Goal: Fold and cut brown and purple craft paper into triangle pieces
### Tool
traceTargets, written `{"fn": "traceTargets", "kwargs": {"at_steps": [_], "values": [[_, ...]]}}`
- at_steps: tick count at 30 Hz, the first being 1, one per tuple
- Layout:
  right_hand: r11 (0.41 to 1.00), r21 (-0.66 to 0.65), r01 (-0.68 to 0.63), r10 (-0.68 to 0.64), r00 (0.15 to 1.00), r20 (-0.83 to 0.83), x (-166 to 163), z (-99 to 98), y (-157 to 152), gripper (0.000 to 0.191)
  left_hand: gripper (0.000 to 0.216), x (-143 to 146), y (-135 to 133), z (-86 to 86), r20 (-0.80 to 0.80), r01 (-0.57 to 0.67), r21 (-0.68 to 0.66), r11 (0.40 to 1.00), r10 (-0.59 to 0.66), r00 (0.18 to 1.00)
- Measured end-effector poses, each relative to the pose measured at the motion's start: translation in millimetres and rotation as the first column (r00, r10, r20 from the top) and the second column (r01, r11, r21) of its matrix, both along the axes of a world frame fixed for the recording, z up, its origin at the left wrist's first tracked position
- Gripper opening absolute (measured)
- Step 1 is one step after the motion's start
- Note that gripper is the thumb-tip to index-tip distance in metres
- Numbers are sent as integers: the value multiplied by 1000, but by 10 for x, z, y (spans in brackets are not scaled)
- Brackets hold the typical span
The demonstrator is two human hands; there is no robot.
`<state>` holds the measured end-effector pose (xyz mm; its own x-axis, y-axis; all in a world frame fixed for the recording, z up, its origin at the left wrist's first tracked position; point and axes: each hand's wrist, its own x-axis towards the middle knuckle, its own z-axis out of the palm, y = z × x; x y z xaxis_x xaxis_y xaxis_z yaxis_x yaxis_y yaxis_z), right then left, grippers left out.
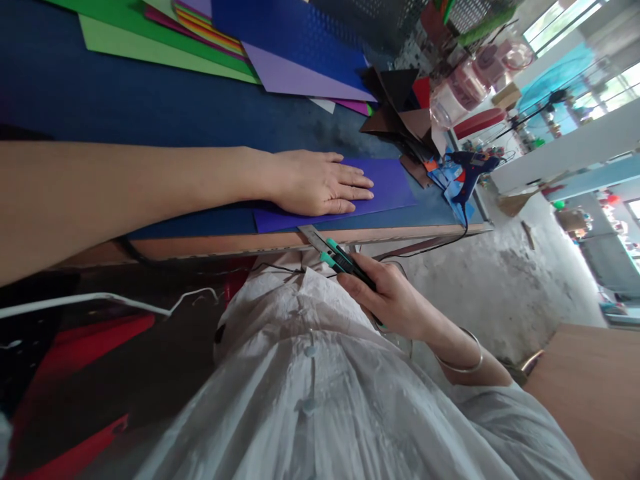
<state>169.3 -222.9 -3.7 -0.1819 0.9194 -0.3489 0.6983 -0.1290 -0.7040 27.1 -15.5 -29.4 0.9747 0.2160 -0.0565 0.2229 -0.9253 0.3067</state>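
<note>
My left hand [320,182] lies flat on a purple sheet [387,187], palm down with fingers stretched out. The sheet rests along the near edge of the blue-topped table. Just below that edge, my right hand [387,293] is closed around a black and teal utility knife [350,264]. Its wide metal blade [311,237] points up and left, towards the near edge of the sheet. Part of the knife's handle is hidden by my fingers. Whether the blade touches the sheet I cannot tell.
Green sheets [165,57], a lilac sheet [305,73] and a blue sheet [290,33] lie at the back. Dark brown scraps [400,120] are piled on the right. A dark blue glue gun [470,173] sits by the right corner, its cord hanging over the edge.
</note>
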Motion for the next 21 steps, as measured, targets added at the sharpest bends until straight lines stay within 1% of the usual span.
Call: {"fn": "traceTargets", "kwargs": {"at_steps": [8, 15, 21], "values": [[999, -40, 6, -8, 999, -40, -33, -34, -38, 30, 64, 2, -10, -27, 3, -15, 34, 999, 14, 1000], [999, -35, 17, -18, 999, -43, -56, -26, -25, 30, 61, 10, -21, -22, 12, -38, -12, 999, 38, 999], [998, -60, 13, -14, 1000, -21, -83, -5, -29, 29, 64, 12, -11, -32, 15, -17, 33, 999, 16, 1000]]}}
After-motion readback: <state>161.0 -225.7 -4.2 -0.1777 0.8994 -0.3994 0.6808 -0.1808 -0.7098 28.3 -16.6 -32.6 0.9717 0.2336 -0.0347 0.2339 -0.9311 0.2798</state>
